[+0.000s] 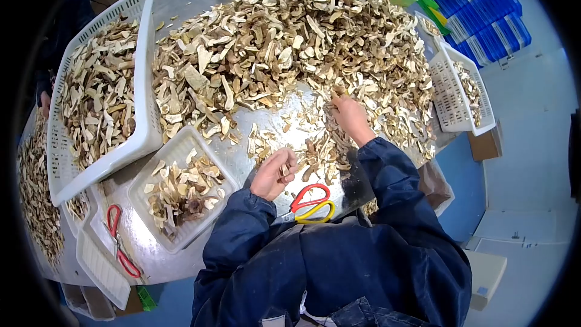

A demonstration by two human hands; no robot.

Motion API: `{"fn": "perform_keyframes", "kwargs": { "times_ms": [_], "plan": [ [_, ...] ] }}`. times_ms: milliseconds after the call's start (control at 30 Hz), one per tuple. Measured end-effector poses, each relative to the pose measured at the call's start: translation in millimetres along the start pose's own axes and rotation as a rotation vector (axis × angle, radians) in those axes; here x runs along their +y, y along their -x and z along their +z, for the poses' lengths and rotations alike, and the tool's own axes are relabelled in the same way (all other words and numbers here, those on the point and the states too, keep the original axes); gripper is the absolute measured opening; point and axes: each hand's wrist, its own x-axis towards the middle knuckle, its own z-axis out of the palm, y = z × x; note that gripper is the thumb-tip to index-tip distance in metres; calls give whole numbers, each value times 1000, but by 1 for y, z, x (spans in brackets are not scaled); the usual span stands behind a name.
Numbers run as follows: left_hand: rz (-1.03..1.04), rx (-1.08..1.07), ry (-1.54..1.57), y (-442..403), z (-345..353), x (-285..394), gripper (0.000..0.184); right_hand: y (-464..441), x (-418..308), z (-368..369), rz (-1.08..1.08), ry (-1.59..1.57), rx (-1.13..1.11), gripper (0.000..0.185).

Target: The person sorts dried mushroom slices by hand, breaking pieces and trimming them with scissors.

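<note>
A large heap of dried mushroom slices [266,42] covers the metal table, with loose slices and small bits [324,154] spread in front of me. My right hand [352,116] reaches to the near edge of the heap, its fingertips closed on a brownish mushroom slice [339,91]. Lower and to the left, my left hand [274,174] is curled over the tabletop beside the loose bits. What lies inside its fingers is mostly hidden. Just below that hand rest scissors [311,204] with one red and one yellow handle, close to my body.
Left of me stand a shallow white tray [227,183] of slices and a big white basket [148,66] full of them. Red-handled scissors [115,230] lie near the table's front edge. A smaller white basket [445,94] sits at right; blue crates [484,6] are stacked beyond.
</note>
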Motion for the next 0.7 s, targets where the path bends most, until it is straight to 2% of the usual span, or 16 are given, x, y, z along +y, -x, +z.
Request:
{"fn": "perform_keyframes", "kwargs": {
  "times_ms": [133,167,267,400,467,500,600,633,700],
  "plan": [
    [-25,-2,27,-2,-7,-1,17,1,5,-5,-1,-261,72,22],
    [-34,-13,31,-2,-9,-1,19,1,7,1,-79,-330,171,25],
    [-44,-76,5,-1,-11,1,29,12,-7,-17,345,-816,-110,24],
    [-88,5,-94,-1,11,6,37,29,-39,-47,336,-924,-217,23],
    [-136,53,-62,0,22,10,40,42,-66,-68,237,-1078,-483,22],
    [-156,49,-20,-1,20,8,40,42,-68,-66,146,-1107,-488,24],
    [-143,60,-143,0,8,2,36,9,-34,-46,204,-639,-80,25],
    [-152,74,-129,-1,3,-1,28,-4,-21,-42,207,-509,0,25],
    [-172,32,-89,0,-2,-1,23,-21,4,-31,161,-255,109,24]
  ]
}}
